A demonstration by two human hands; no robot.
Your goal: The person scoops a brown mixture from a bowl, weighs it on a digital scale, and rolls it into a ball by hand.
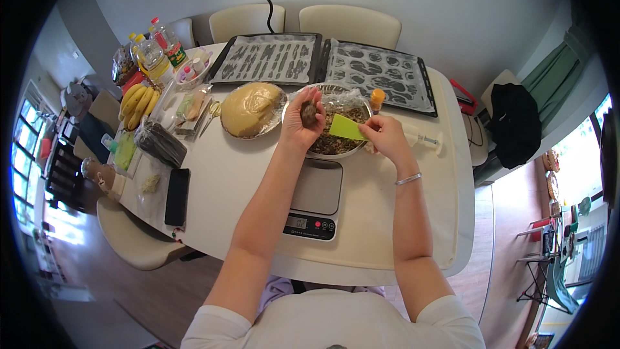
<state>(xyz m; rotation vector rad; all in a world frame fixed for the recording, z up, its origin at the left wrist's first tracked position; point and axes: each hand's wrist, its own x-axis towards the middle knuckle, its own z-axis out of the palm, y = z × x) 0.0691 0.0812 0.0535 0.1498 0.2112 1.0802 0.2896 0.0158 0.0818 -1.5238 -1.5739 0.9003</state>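
Note:
My left hand (302, 128) is curled, palm up, around a brown lump of filling (309, 114) over the left side of a bowl (368, 107). Between the fingers of my right hand (387, 137) is a bright green flat scraper (347, 127), its blade above the dark, crumbly filling (330, 145) in that bowl. Crumpled clear film lies at the bowl's far rim. Just in front of the bowl, a kitchen scale (316, 187) with a metal plate sits partly behind my left forearm. To the left, a large mound of yellowish dough (252, 110) rests under clear film.
Two dark baking trays (263, 58) (381, 76) with liners stand at the back. Oil bottles (152, 58), bananas (137, 105), a black bag (160, 143) and a phone (177, 197) are at left. An orange-capped bottle (377, 98) and a white plunger tool (423, 139) lie right of the bowl.

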